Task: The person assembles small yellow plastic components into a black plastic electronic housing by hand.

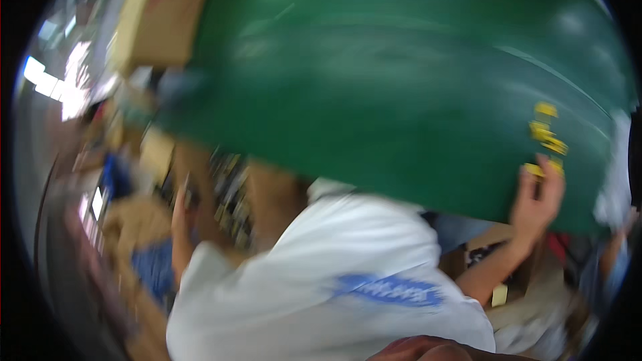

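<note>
Blurred hand (pixel 535 200) at green table (pixel 401 80)

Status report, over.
Own hands not clearly in view. Person in white shirt, hand at yellow pieces on green board. Picture blurred.

1. This looks like a workshop or factory floor, though the blur hides much of the detail.
2. A large green work surface (pixel 414 87) fills the upper part of the view, with small yellow parts (pixel 547 135) lying on it.
3. Cardboard boxes (pixel 157 23) stand stacked beyond its left end.
4. A co-worker in a white work shirt (pixel 334 281) bends beside it.
5. Cluttered bins and goods (pixel 231 194) lie below the surface.
</note>
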A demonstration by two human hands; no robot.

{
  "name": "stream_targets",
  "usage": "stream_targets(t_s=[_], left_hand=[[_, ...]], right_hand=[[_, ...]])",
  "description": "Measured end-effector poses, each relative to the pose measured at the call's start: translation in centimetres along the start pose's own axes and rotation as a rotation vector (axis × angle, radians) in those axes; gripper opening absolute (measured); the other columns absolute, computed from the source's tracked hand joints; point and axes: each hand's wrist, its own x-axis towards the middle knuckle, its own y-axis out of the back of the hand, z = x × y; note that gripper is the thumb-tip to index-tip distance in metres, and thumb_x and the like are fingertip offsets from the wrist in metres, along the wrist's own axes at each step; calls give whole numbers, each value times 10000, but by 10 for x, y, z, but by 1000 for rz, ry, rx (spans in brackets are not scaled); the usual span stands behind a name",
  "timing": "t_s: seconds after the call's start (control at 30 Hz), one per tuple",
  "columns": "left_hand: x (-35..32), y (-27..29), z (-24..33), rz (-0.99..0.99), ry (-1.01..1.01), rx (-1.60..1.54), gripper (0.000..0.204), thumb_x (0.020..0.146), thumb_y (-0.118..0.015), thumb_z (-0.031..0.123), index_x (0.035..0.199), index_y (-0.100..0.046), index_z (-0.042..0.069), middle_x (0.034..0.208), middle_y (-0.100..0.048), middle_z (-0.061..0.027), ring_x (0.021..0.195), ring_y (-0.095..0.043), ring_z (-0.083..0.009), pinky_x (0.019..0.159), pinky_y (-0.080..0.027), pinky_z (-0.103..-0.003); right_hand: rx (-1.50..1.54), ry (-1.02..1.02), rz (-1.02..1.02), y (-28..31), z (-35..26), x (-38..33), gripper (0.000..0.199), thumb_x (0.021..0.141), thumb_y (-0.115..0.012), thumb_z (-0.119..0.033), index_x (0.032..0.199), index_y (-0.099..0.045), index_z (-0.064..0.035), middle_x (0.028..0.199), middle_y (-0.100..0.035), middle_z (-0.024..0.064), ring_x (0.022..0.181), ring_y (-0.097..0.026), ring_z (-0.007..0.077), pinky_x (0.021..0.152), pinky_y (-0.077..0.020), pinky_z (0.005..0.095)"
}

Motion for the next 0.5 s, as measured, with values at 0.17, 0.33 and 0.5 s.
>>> stream_targets(t_s=[0.17,0.33,0.5], left_hand=[[187,-214,150,-446,-409,3,530,1096,-652,339,1480,-591,-21,1366,-705,-144,1264,-672,-296,1127,-528,-415],[209,-327,246,-682,-681,22,519,1087,-660,308,1473,-596,-32,1345,-715,-145,1244,-680,-292,1112,-535,-410],[203,-313,294,-669,-874,51,508,1078,-667,277,1466,-600,-43,1324,-724,-145,1224,-687,-288,1097,-542,-404]], right_hand=[[85,101,65,-61,-18,1,433,940,-817,-236,1343,-744,-97,1172,-719,131,1085,-663,351,983,-487,483],[91,73,145,-21,11,-14,464,960,-781,-205,1403,-704,-89,1130,-709,110,1029,-663,332,937,-504,459],[206,118,214,-25,11,-20,381,956,-763,-158,1332,-740,-96,1100,-747,78,983,-705,288,908,-531,434]])
